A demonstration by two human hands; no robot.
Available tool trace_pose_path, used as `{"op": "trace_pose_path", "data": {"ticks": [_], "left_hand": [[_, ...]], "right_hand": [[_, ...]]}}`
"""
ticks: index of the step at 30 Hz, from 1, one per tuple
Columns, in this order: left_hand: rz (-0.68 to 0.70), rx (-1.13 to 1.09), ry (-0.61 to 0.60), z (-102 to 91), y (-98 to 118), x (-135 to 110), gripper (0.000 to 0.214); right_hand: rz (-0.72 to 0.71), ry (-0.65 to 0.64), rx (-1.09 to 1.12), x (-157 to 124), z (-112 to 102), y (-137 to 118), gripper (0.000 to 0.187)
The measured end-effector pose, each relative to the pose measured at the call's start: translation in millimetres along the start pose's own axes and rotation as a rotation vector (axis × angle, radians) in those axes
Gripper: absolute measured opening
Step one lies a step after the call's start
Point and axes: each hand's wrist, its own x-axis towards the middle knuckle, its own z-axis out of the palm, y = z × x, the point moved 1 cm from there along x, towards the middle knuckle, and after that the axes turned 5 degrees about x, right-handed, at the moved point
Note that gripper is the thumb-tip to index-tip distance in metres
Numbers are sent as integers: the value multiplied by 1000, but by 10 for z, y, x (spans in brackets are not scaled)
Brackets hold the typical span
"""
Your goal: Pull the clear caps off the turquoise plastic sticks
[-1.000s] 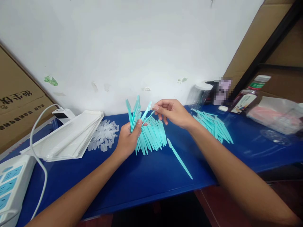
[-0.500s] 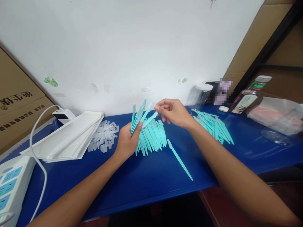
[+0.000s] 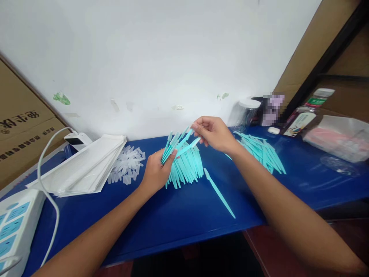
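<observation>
My left hand (image 3: pixel 155 169) is closed around a fanned bunch of teal eyebrow razors (image 3: pixel 170 147), heads up. With thumb and forefinger, my right hand (image 3: pixel 213 134) pinches the head end of one razor (image 3: pixel 188 136) from that bunch; whether a cap is between the fingertips is too small to tell. Below the hands lies a row of teal razors (image 3: pixel 187 167) packed side by side. A single razor (image 3: pixel 220 194) rests apart on the blue table, and another heap of razors (image 3: pixel 263 152) is beyond my right forearm. Small translucent caps (image 3: pixel 127 163) are piled left of my left hand.
White paper sleeves (image 3: pixel 86 169) lie stacked at the left, near a power strip (image 3: pixel 17 227) and a white cable (image 3: pixel 40 169). A clear jar (image 3: pixel 245 113), a bottle (image 3: pixel 305 115) and a plastic bag (image 3: pixel 340 136) stand at the right. A white wall backs the blue table (image 3: pixel 184 227).
My right hand has shifted slightly up and right, from a lower razor to another in the bunch. The bunch in my left hand now leans more to the right.
</observation>
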Motion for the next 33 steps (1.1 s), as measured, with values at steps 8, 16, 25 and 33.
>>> {"op": "trace_pose_path", "data": {"ticks": [8,16,25,33], "left_hand": [[3,45,146,-15,-67,23,43],[44,77,155,-18,-52,13,40],[13,174,193,-70,-92,43,27],[-114,-33,157,-49,-142,95,39]], "right_hand": [[113,177,118,22,-114,-47,41],[241,-52,129,-28,40,82,36],[238,182,-27,32,-180,26,20],[511,-355,-587,43,-573,198,22]]}}
